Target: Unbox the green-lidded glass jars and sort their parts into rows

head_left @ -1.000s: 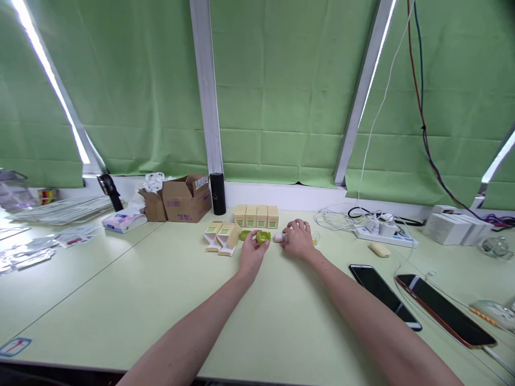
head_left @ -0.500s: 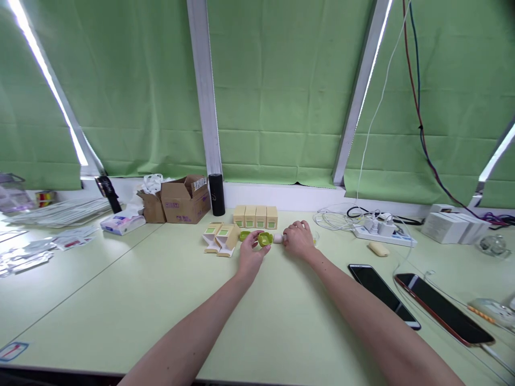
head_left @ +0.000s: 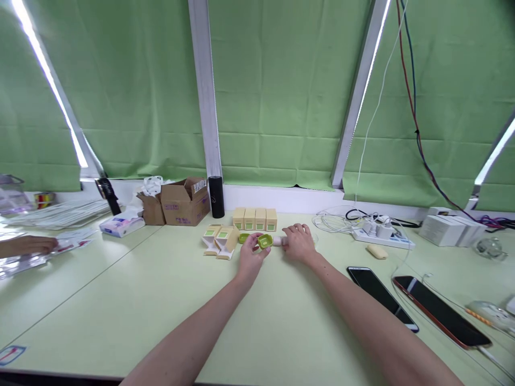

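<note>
At the far side of the table [head_left: 169,300], our left hand [head_left: 250,257] pinches a green cap [head_left: 264,241] while our right hand [head_left: 298,244] closes on a small white bottle [head_left: 278,241] just beside it.

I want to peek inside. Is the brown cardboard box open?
Open: the cardboard box has its top flaps standing up. Its contents are hidden.
</note>
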A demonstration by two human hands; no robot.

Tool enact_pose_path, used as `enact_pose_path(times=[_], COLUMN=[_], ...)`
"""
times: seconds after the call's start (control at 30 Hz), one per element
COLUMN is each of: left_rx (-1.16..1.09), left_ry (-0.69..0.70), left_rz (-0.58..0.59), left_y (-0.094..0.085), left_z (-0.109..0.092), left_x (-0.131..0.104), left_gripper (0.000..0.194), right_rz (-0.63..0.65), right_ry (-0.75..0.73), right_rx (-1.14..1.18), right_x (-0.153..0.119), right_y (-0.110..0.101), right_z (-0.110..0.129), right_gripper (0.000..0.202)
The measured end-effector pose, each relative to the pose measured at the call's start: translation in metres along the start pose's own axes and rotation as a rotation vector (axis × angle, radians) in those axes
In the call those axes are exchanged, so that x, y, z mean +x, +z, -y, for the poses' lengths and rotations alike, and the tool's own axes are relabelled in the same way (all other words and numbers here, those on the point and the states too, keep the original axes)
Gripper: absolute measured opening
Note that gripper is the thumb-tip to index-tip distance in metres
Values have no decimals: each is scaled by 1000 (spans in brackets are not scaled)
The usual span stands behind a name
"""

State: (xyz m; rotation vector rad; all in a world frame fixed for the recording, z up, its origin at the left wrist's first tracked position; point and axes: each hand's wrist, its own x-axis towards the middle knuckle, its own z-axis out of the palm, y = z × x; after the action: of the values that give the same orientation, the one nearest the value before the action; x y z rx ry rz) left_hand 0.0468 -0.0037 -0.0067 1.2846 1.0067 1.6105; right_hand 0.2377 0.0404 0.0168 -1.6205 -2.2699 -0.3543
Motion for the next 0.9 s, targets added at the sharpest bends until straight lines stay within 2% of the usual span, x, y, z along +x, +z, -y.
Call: enact_pose_path(times=[0.07,0.2,0.37,0.57,0.73,0.9], left_rx=[-45,-110,-223,-334,-317,-225], left_ry=[-12,-45,-126,-210,-246,-194], left_rz=[8,23,146,263,370,370], left_y=[1,4,11,21,22,20], left_z=[0,-3,-16,-22,-24,-25], left_x=[0,-2,-11,-24,-30,-29], left_gripper=[51,56,54,57,59,54], right_rz=[-60,-317,-445,-513,-463,-487], right_ry=[5,-25,-113,-94,-15,-24], right_rx=[36,336,627,734,884,899], right_x=[-7,-30,-53,-60,-63,-64], right_y=[-8,-20,-20,-14,-12,-12], right_z=[4,24,54,58,53,49], right_gripper=[56,42,48,50,41,38])
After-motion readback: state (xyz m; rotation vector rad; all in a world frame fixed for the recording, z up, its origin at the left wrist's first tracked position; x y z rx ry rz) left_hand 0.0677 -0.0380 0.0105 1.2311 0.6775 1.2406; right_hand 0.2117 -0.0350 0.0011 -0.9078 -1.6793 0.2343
